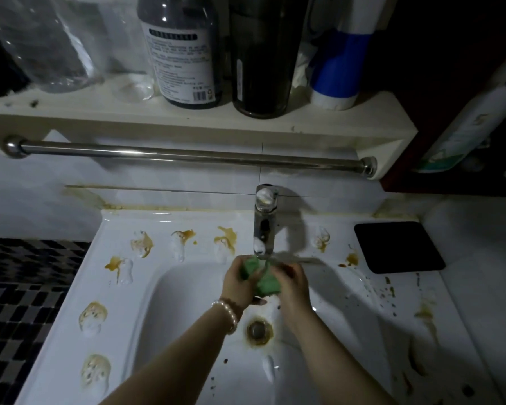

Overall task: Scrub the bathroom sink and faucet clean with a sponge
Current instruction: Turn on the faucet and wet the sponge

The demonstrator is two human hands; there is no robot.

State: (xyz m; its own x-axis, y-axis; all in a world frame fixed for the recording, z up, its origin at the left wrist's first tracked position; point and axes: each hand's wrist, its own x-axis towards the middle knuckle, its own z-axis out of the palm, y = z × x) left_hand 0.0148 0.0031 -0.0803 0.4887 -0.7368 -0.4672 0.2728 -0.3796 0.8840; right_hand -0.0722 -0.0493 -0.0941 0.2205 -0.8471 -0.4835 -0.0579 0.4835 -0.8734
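A white sink (187, 331) carries brown stains and blobs of foam along its rim, and a brown ring circles the drain (257, 330). At the back stands a chrome faucet (264, 220) with water running from its spout. Both hands hold a green sponge (263, 280) in the stream just below the spout. My left hand (240, 283) grips the sponge's left side, and my right hand (294, 283) grips its right side. A bead bracelet sits on the left wrist.
A black pad (398, 247) lies on the rim at the right. Over the sink runs a steel towel bar (187, 154) under a shelf (319, 121) holding several bottles. A white spray can (468, 130) leans at the right. Mosaic tiles (21, 293) are on the left.
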